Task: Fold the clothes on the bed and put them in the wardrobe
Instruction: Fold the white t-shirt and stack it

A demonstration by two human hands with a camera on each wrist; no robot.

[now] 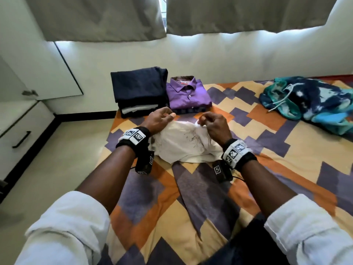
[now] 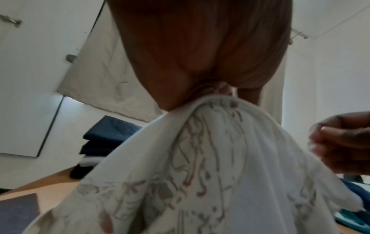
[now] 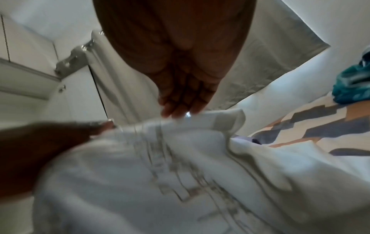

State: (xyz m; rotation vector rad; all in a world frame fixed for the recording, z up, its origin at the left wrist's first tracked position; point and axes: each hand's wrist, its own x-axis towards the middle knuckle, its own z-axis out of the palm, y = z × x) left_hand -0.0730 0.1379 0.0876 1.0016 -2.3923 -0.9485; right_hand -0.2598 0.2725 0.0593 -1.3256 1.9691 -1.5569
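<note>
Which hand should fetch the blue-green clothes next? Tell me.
Right. The blue-green clothes lie on the right hand's side of the bed; the left hand is farther. Both pinch the white shirt now.

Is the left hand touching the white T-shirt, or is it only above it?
Touching. In the left wrist view, the left hand pinches the edge of the white T-shirt between its fingers, and the cloth hangs from them.

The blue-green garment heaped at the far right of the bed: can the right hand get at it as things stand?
Probably not yet. The right hand pinches the white shirt, so its grip is taken; the blue-green garment lies apart on bare bedspread, nothing between.
</note>
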